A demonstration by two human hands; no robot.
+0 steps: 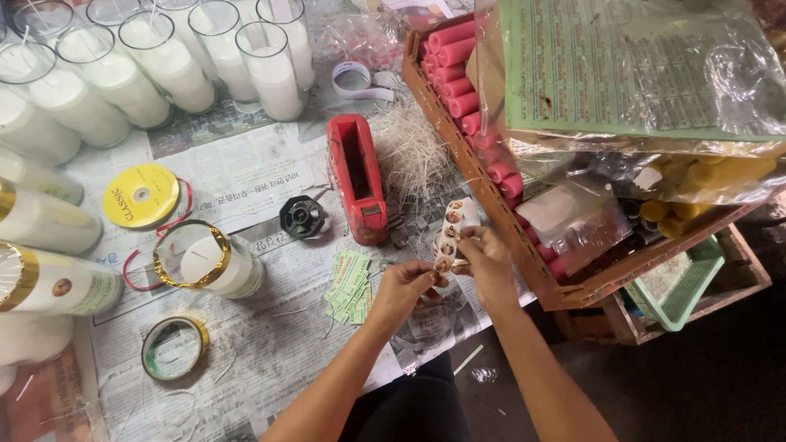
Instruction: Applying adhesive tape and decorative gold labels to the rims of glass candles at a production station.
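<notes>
— What did the hands hold?
— Both hands pinched a white sticker sheet (453, 233) with small round pictures. The left hand (407, 288) gripped its bottom end, and the right hand (483, 255) closed on its side.
— Where was it?
— Above the newspaper-covered surface (246, 176), beside the red tape dispenser (357, 176) and the green tickets (350, 288).

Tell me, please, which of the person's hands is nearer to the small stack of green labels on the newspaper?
The left hand: it is just right of the green labels. The right hand is farther right, holding the sticker strip.
</notes>
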